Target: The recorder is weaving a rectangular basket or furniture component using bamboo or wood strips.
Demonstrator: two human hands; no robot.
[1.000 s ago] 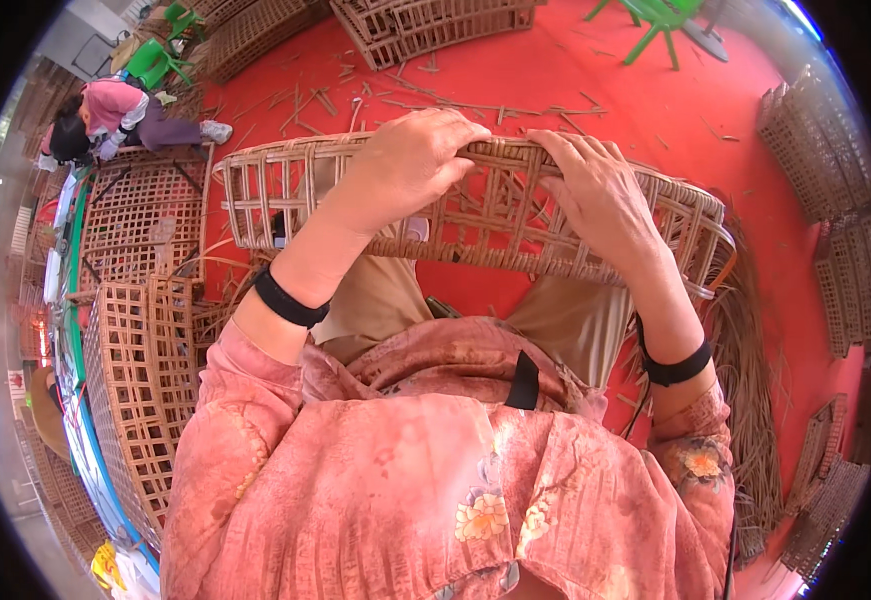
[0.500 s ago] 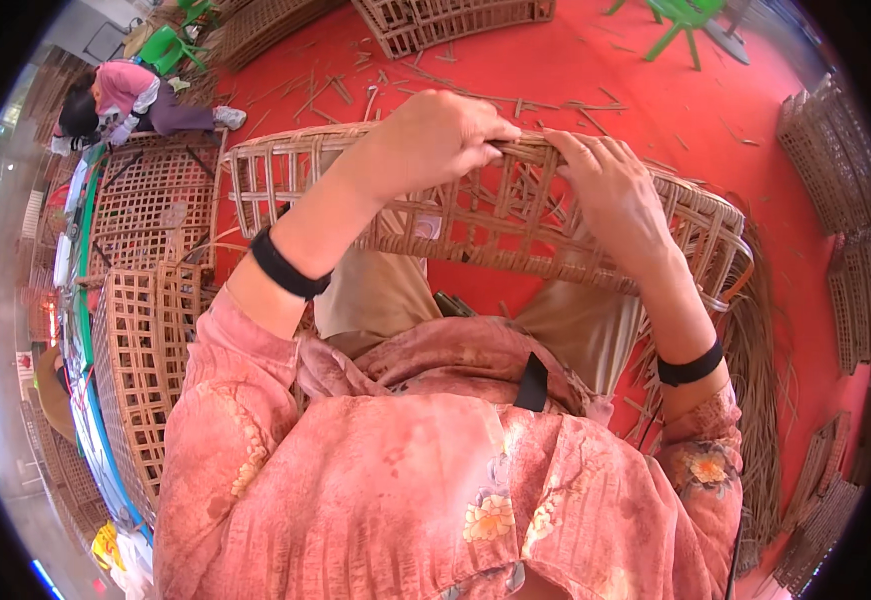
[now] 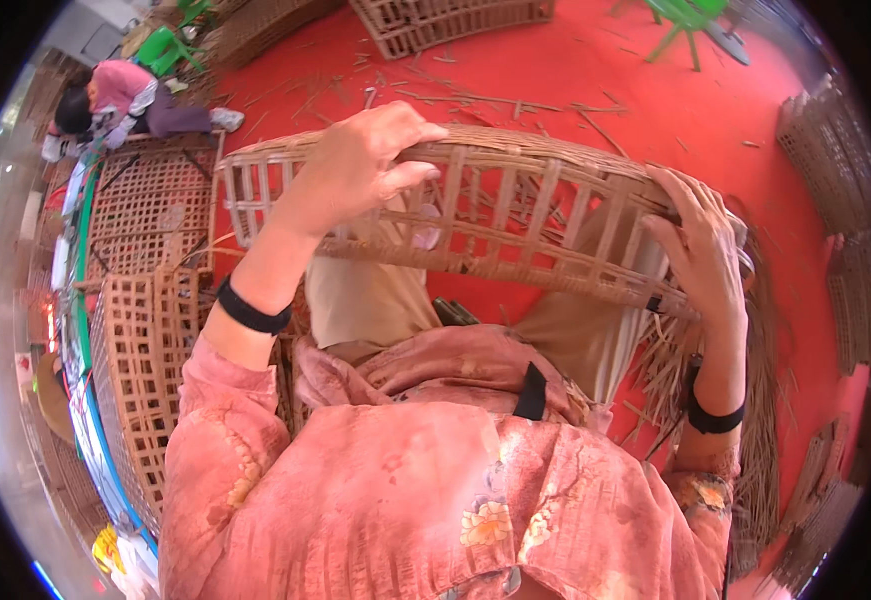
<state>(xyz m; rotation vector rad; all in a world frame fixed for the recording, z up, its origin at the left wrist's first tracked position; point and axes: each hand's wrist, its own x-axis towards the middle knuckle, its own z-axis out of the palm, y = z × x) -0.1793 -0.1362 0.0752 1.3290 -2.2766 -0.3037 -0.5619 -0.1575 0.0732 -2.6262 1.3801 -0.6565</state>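
Across my knees stands a long brown wicker basket with an open lattice side and a wrapped rim. My left hand grips the upper rim left of the middle, thumb on the near side and fingers bent over the top. Near the right end, my right hand also holds the basket's rim, its fingers over the upper edge and thumb toward me. Both wrists wear black bands. The far side of the basket is mostly hidden.
Loose cane strips litter the red floor. A bundle of long strips lies at my right. Lattice baskets stand at left, more wicker stacks at right. Another person bends over wickerwork at far left, near a green chair.
My hands have moved apart along the rim, the left one leftward and the right one to the right end. The basket has turned slightly, its right end coming nearer.
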